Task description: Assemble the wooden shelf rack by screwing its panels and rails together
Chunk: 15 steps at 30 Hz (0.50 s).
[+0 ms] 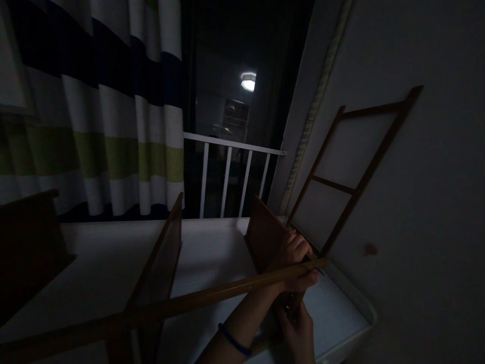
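A long brown wooden rail (227,289) runs from the lower left to a shelf-like wooden panel (265,227) on the right. My left hand (297,250), with a dark blue band on its wrist, is closed round the rail's far end, and the forearm passes beneath the rail. Just below, my right hand (299,328) has its fingers closed about a short wooden post (297,301) with small shiny spots on it. Dim light and the hands themselves hide the joint between these pieces.
A wooden ladder-like frame (354,192) leans against the right wall. More upright wooden panels (166,247) stand on the white surface (212,253). Behind are a white railing (227,142), a dark window and a striped curtain (113,116).
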### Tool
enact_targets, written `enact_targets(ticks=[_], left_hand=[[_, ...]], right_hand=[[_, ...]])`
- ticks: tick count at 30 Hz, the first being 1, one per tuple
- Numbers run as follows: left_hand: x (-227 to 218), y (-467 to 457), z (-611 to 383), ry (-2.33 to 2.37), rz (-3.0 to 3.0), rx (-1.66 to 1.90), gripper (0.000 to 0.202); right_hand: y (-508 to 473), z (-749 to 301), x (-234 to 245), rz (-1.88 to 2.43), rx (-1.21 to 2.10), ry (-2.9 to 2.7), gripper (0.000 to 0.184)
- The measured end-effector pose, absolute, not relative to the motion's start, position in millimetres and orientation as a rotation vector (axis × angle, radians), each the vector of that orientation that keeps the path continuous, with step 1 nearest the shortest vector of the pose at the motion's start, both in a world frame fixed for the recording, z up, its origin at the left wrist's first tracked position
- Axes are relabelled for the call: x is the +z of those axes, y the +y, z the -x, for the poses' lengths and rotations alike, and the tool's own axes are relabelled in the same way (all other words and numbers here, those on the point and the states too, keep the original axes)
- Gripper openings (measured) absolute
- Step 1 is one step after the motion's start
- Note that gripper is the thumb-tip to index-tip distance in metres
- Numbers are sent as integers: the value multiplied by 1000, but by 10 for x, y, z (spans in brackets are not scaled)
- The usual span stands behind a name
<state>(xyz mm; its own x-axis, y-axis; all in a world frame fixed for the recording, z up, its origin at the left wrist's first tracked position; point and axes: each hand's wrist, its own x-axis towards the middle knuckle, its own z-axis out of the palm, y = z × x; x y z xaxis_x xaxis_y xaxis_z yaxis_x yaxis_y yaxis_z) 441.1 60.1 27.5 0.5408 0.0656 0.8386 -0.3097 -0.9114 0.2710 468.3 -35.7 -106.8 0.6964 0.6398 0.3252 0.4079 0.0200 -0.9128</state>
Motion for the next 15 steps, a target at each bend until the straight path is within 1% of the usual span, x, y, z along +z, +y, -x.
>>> enact_targets(ticks=[6,15], left_hand=[[282,598,-4401,-229,-2397,1332,37],[284,594,-4387,-228,-2402,1331,34]], right_hand=[[-355,-4549,-1089,1701,147,-741,32],[-333,-4530,-1109,1847,31,-709,39]])
